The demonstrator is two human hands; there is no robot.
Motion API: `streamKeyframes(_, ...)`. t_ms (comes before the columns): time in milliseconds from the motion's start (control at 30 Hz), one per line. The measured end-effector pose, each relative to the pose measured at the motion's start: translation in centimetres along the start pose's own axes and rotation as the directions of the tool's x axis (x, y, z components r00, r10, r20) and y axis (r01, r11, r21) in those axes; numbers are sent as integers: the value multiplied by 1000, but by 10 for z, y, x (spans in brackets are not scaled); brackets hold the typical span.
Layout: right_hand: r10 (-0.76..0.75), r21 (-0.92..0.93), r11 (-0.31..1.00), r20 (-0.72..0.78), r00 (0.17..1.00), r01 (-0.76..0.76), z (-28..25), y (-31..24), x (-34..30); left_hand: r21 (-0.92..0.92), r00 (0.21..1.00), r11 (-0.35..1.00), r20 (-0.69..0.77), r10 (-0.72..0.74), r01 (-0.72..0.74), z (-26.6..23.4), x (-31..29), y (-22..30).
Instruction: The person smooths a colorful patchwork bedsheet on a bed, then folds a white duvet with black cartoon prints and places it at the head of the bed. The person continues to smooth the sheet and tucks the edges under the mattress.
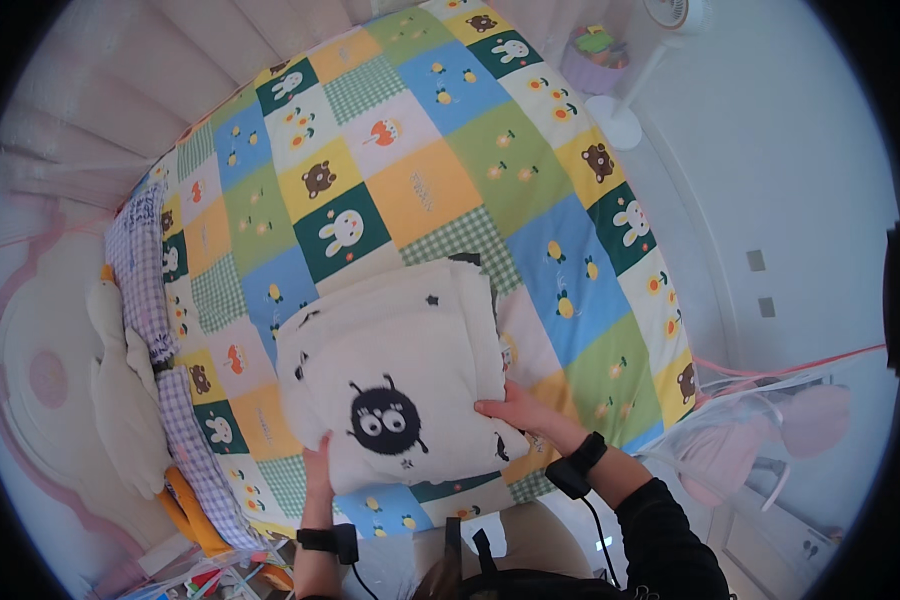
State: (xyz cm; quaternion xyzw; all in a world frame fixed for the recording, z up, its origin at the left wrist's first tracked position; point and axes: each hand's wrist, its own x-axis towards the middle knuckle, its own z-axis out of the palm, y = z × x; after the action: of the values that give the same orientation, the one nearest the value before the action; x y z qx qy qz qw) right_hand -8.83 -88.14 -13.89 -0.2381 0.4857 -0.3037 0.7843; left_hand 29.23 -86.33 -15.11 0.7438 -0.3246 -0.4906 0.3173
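A folded white blanket (420, 330) with a printed black round creature and small dark stars lies at the near side of the bed, on a patchwork-print bedcover (430, 190). My left hand (317, 468) grips its near left edge, the fingers partly hidden by the cloth. At the right edge my right hand (518, 408) holds the blanket with the thumb on top; its other fingers are out of sight underneath. The layers show along the blanket's right side, and a dark printed patch sits at its far corner.
Checked pillows (140, 270) and a white plush goose (120, 390) lie along the left, by a pink-and-white headboard (45, 380). Toward the far right stand a white fan (620, 120) and a purple bin (592, 70). A pink chair (730, 455) is at the right, behind sheer netting.
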Motion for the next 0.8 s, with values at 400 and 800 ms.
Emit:
streamKeyframes(400,-781,215,495,-316,539,842,-57,-296,72,-285,418,471,231,879,-835,151,187,499)
streamKeyframes(800,-500,-548,829,-638,586,111,-240,-293,347,937,940,344,164,-300,-53,336,246,152)
